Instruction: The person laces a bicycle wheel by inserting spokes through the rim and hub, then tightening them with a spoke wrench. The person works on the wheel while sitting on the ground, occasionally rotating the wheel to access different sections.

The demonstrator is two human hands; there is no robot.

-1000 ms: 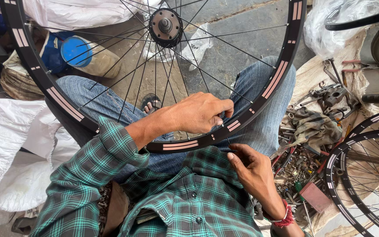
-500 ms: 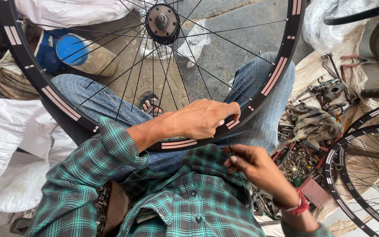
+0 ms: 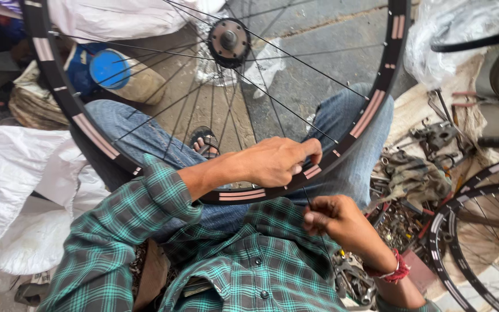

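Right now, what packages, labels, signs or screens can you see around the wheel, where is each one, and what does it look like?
No signs or screens.
Rim stickers: pale pink and white strips spaced along the black wheel rim.
Can: lying on the ground upper left, behind the spokes; round blue lid, tan body.
White sack: left, crumpled.
Clear plastic bag: upper right, bunched.

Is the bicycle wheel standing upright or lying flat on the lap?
Upright, roughly. The bicycle wheel stands on edge across the person's thighs, hub above; the left hand grips its lower rim.
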